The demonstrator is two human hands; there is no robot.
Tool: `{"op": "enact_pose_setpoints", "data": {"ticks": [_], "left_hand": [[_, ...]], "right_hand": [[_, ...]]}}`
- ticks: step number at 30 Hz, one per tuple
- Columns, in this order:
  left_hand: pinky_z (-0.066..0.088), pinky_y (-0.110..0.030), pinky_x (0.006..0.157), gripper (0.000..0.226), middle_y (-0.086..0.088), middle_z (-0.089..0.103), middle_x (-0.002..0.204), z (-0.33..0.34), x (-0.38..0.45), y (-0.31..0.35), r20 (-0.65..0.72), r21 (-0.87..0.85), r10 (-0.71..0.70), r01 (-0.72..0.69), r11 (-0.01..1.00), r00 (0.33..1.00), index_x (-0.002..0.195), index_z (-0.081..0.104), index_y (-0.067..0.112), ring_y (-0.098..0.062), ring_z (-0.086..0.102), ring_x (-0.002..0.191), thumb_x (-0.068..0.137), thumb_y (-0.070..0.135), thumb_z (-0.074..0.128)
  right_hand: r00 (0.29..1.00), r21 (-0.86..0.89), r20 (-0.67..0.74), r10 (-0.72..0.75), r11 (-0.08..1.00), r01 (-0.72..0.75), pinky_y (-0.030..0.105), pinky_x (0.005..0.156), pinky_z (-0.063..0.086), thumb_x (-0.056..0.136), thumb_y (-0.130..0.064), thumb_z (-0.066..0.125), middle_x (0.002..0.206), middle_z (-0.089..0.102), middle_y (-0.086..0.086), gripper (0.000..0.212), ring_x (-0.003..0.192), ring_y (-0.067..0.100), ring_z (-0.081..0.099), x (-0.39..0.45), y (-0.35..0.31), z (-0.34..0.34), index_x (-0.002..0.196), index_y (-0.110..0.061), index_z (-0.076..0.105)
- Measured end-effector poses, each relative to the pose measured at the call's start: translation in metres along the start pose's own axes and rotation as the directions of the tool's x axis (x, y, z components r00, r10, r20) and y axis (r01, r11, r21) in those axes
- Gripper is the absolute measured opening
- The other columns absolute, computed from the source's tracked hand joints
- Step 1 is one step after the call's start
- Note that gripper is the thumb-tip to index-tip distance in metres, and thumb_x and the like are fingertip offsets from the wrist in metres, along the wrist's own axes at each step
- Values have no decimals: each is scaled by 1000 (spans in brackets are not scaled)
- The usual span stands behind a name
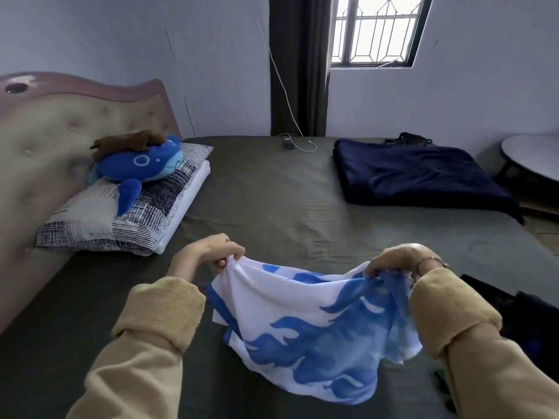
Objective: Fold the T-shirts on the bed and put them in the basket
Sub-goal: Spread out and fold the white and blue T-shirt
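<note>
A white T-shirt with a blue flame pattern (305,334) hangs between my two hands above the near part of the bed (272,189). My left hand (208,252) pinches its top left edge. My right hand (393,263) grips the bunched top right edge. The shirt sags in the middle and its lower part drapes onto the dark green sheet. Dark clothing (514,316) lies at the right edge, partly hidden behind my right sleeve. No basket is in view.
A folded navy blanket (417,176) lies at the far right of the bed. Two stacked pillows (121,216) with a blue plush toy (142,167) sit by the padded headboard (45,140). A charger cable (299,145) lies near the wall. A round table (532,158) stands right.
</note>
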State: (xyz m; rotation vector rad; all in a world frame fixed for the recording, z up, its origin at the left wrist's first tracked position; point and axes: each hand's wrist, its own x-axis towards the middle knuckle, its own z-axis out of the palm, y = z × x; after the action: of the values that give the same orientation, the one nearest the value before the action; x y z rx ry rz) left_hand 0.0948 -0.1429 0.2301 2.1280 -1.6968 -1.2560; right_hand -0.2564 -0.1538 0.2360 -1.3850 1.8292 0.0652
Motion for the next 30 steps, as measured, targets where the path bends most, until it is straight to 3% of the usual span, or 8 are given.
{"op": "enact_pose_setpoints", "data": {"ticks": [8, 10, 13, 15, 17, 24, 27, 30], "left_hand": [[53, -29, 75, 17, -7, 68, 73, 10, 90, 26, -258, 75, -20, 41, 996, 966, 85, 66, 5, -18, 66, 66, 91, 19, 57], [51, -33, 80, 18, -13, 70, 96, 12, 127, 35, -370, 88, 57, -26, 996, 927, 95, 66, 6, -24, 66, 87, 93, 18, 54], [34, -39, 108, 65, -7, 22, 156, 23, 170, 39, -254, 2, 193, -199, 980, 948, 151, 14, 22, -26, 33, 137, 97, 18, 49], [25, -47, 115, 89, 2, -11, 159, 44, 191, 31, -148, -71, 211, -223, 972, 966, 145, -25, 34, -26, 12, 145, 98, 26, 50], [22, -48, 116, 92, 4, -16, 158, 66, 205, 13, -107, -111, 217, -229, 967, 970, 143, -29, 37, -24, 7, 146, 97, 31, 51], [30, -41, 111, 74, -14, 31, 149, 141, 217, -89, 13, -36, -141, 141, 989, 990, 148, 25, 14, -33, 32, 135, 80, 15, 53], [34, -39, 107, 75, -15, 35, 141, 166, 204, -111, 63, 79, -214, 209, 975, 975, 146, 27, 13, -34, 34, 131, 80, 17, 62], [28, -43, 112, 99, -12, 21, 152, 189, 195, -123, 91, 172, -202, 185, 968, 975, 152, 7, 14, -31, 19, 141, 77, 25, 71]], "right_hand": [[981, -63, -195, -4, 998, -8, 15, 38, 34, 87, -23, 55, 33, 47, -2, 34, 31, 13, 46, 89, -22, -12, 55, -10, 51], [937, 31, -347, -42, 998, 56, 26, 62, 49, 87, -19, 54, 67, 68, 13, 24, 72, 26, 67, 127, -30, -19, 73, -3, 62], [884, 117, -441, -154, 967, 226, 27, 99, 30, 89, -7, 54, 141, 40, 24, 48, 134, 31, 35, 175, -40, -20, 134, 3, 42], [884, 122, -413, -217, 949, 290, 27, 111, 13, 88, -2, 56, 156, 6, 18, 75, 146, 25, 5, 200, -38, -11, 148, -1, 12], [911, 95, -351, -218, 959, 266, 29, 113, 9, 88, -3, 57, 156, 1, 18, 79, 146, 25, -1, 221, -29, 5, 149, -3, 9], [997, -2, -17, 70, 998, -70, 28, 93, 36, 87, -11, 60, 136, 45, 21, 52, 125, 31, 43, 248, 42, 83, 133, 4, 39], [983, -24, 46, 177, 984, -176, 29, 80, 45, 81, -15, 61, 128, 50, 19, 43, 117, 33, 49, 248, 75, 115, 118, 2, 47], [947, 74, 20, 320, 944, -321, 22, 54, 39, 68, -26, 61, 136, 40, 22, 77, 115, 34, 49, 248, 99, 143, 136, -3, 35]]}}
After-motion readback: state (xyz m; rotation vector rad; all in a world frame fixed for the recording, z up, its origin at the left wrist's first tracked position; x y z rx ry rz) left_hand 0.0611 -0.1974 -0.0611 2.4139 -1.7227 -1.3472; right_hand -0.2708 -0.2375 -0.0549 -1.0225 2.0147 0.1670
